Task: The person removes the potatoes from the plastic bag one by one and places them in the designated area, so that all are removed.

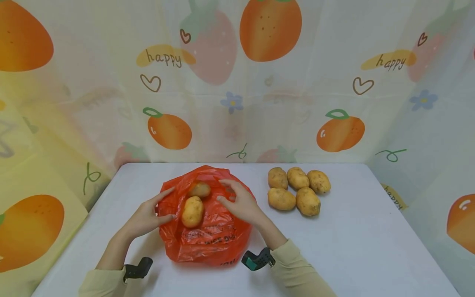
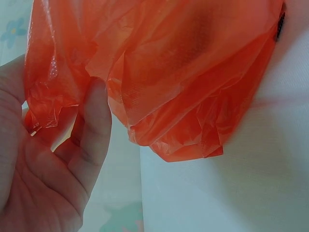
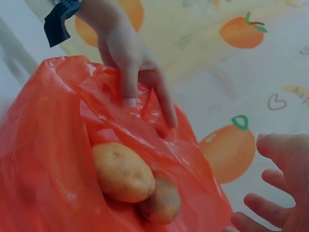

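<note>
A red plastic bag (image 1: 226,231) stands on the table with its mouth wide, one potato (image 1: 192,212) near its front and another potato (image 1: 201,189) behind it. In the right wrist view, the two potatoes (image 3: 123,172) lie against each other inside. My left hand (image 1: 146,216) touches the bag's left side, thumb and fingers spread apart. Close up in the left wrist view, the thin red plastic (image 2: 183,96) hangs beside my left thumb. Over the bag's right side is my right hand (image 1: 239,202), its fingers spread with nothing held.
To the right of the bag, several loose potatoes (image 1: 297,178) sit grouped in two rows on the white table (image 1: 356,239). A fruit-patterned curtain (image 1: 237,103) rises behind the table's back edge and along both sides.
</note>
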Motion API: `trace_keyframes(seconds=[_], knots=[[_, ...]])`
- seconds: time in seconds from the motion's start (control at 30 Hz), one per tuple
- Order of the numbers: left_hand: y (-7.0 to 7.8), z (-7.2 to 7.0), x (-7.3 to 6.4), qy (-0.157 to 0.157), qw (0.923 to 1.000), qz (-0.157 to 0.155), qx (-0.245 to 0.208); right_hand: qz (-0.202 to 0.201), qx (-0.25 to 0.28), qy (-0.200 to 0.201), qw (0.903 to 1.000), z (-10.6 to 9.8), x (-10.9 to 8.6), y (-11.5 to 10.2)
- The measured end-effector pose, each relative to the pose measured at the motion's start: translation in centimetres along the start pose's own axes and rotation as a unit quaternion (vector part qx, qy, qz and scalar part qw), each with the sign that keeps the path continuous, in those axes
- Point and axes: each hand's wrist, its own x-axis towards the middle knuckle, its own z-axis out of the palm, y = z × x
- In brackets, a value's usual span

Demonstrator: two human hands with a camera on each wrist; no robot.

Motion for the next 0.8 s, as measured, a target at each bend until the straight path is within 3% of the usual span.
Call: trace_keyframes(seconds=[0.3, 0.8], knots=[[-0.4, 0.0, -0.1, 0.008, 0.9999, 0.002, 0.012, 0.040, 0.012, -0.024, 0.9989, 1.3, 1.0, -0.4], [-0.2, 0.0, -0.2, 0.008, 0.9999, 0.002, 0.011, 0.053, -0.003, -0.031, 0.9981, 3.1, 3.3, 0.1]])
